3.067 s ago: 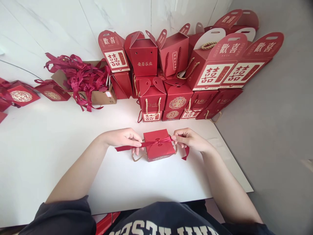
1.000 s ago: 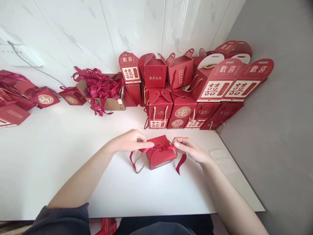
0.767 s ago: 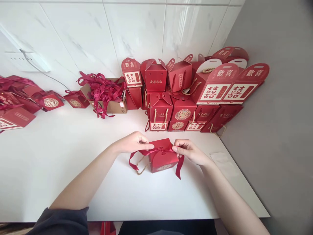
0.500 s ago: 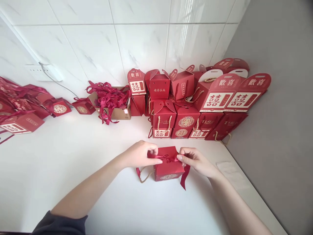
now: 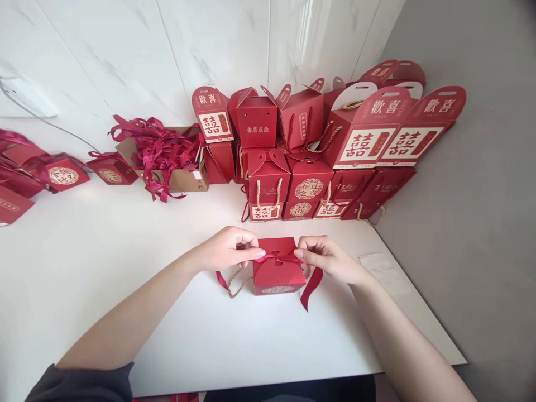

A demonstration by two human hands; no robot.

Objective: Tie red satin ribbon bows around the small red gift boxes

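Note:
A small red gift box with a round gold print on its front stands on the white table between my hands. Across its lid runs a dark red ribbon, knotted near the middle, its tail hanging down at the box's right. My left hand pinches the ribbon at the lid's left edge. On the other side, my right hand pinches the ribbon between thumb and finger. A twisted beige cord handle loops out at the box's left, beside the other ribbon tail.
Stacked red gift boxes line the back of the table. A cardboard box heaped with red ribbons stands left of them. More ribboned boxes lie at the far left. A grey wall bounds the right.
Both hands have drawn apart a little, pulling the ribbon straighter and tighter across the lid. The whole view has shifted, bringing the table's near edge into sight.

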